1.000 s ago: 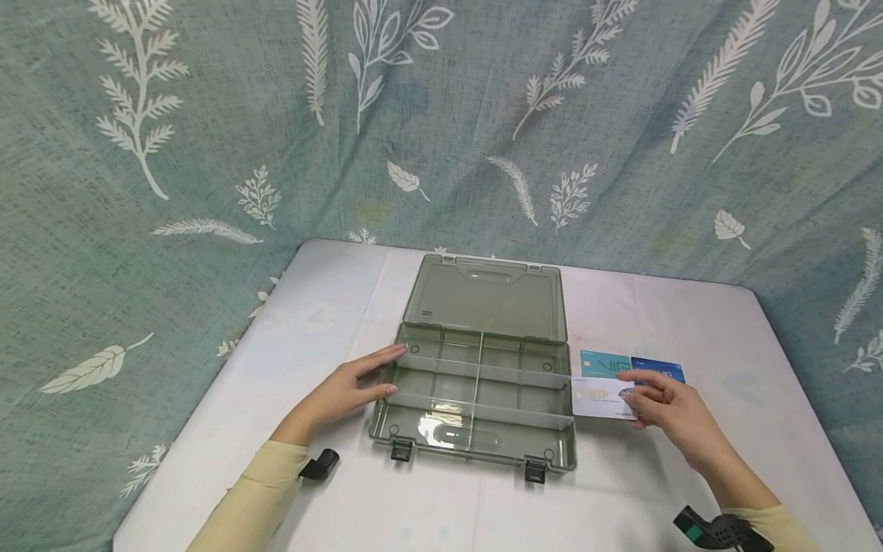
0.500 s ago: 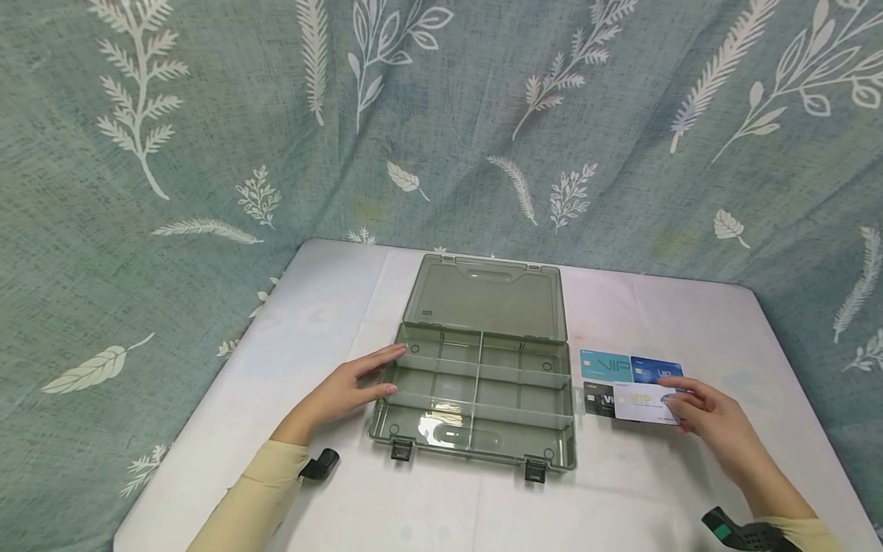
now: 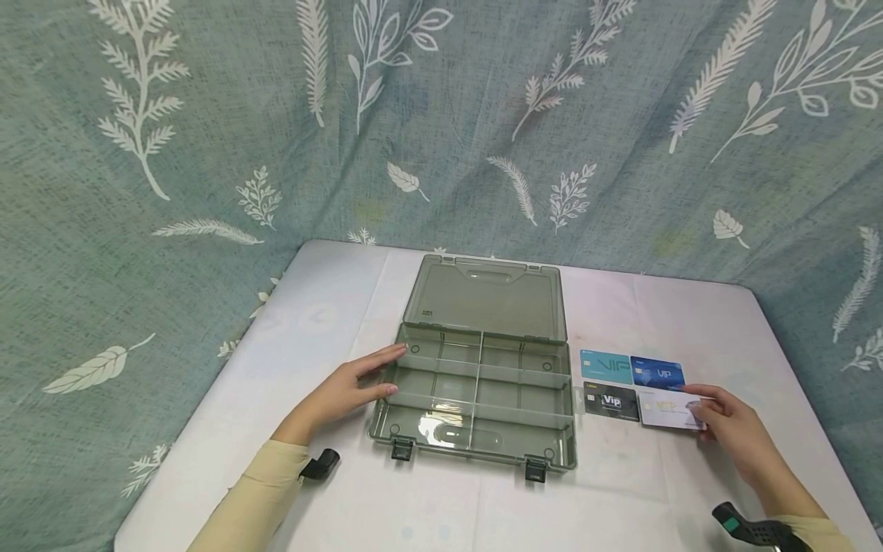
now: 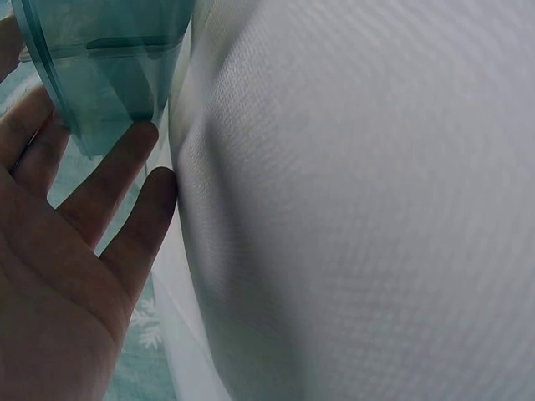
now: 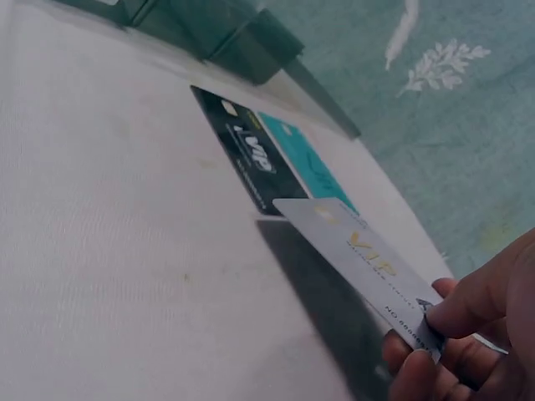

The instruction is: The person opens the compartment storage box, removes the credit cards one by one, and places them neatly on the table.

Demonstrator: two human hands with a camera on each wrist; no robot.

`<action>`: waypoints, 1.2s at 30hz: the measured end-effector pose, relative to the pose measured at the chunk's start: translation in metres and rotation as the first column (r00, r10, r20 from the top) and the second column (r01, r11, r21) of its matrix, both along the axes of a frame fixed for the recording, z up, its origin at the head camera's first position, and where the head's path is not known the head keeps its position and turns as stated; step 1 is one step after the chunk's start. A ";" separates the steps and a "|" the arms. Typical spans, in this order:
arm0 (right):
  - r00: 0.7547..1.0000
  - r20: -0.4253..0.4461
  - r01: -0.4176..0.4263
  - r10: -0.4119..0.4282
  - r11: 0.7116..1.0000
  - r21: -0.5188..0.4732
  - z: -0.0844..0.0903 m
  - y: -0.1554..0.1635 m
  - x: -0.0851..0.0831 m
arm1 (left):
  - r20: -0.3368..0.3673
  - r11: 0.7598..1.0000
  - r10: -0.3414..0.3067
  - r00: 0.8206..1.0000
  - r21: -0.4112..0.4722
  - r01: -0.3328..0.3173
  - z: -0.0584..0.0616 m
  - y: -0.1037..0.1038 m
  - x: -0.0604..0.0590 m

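My right hand [image 3: 731,420] pinches a white VIP card [image 3: 671,409] by its right end. In the right wrist view the white card [image 5: 359,259] is tilted above the table and casts a dark shadow beneath it. To its left lies a black VIP card [image 3: 611,401]; behind are a teal VIP card [image 3: 605,366] and a blue VIP card [image 3: 658,372]. My left hand [image 3: 345,395] rests with spread fingers at the left side of a grey-green see-through compartment box [image 3: 476,414]. In the left wrist view, the fingertips [image 4: 144,134] are right at the box wall.
The box's lid [image 3: 486,295] lies open toward the back, and two black latches [image 3: 535,470] hang at its front. A white cloth covers the table [image 3: 414,514]. A patterned green curtain [image 3: 441,138] rises behind and at both sides.
My right hand has carried the white card rightward, from beside the box to the right of the black card, uncovering the black card and more of the blue one. The left hand stays still.
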State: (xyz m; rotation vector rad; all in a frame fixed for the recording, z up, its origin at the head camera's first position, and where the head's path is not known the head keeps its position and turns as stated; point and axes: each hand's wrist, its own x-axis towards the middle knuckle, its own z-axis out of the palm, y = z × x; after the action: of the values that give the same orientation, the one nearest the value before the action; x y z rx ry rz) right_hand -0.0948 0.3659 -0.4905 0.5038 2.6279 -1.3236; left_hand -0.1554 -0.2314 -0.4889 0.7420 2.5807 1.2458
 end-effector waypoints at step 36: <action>0.988 -0.156 0.059 -0.002 0.930 0.363 -0.012 -0.015 0.003 | 0.006 1.000 0.004 1.000 0.003 -0.004 -0.005 -0.003 -0.001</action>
State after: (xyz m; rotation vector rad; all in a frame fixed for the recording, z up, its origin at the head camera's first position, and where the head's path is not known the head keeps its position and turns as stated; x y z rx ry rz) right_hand -0.0919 0.3514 -0.5025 0.5096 3.0254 -0.9070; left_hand -0.1564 -0.2340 -0.4935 0.7330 2.5767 1.2516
